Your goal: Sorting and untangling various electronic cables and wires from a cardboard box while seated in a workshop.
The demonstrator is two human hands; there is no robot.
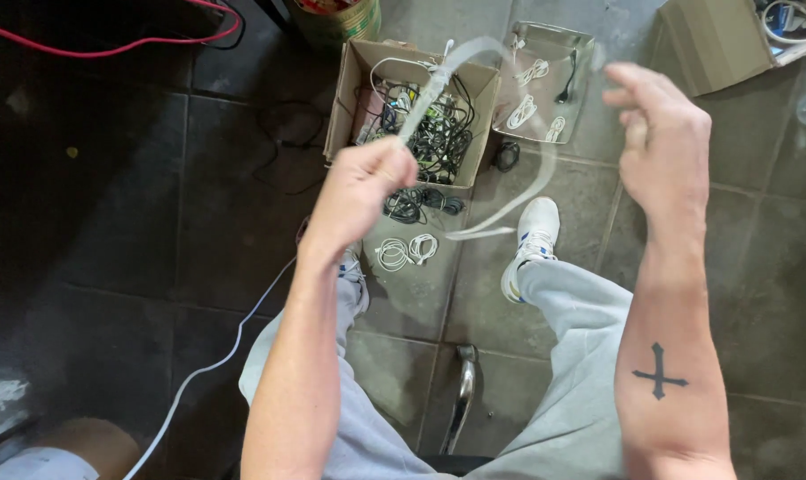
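Observation:
My left hand (365, 182) is closed around one end of a white cable (545, 178) that is blurred from motion. The cable arcs up over the cardboard box and sweeps down in a loop toward my right foot. My right hand (659, 133) is raised to the right with fingers loosely curled; the cable's upper part seems to run to its fingertips, but blur hides the contact. Below the hands, a cardboard box (343, 98) holds a tangle of black and white cables. Both hands hover above the dark tiled floor, in front of my knees in grey trousers.
Coiled white cables (406, 251) and black coils (421, 203) lie on the floor by the box. A shiny tray (582, 84) with coiled white cables sits behind. Another cardboard box (714, 44) stands at top right. A red cable (110, 46) and a white cord (216, 364) cross the floor left.

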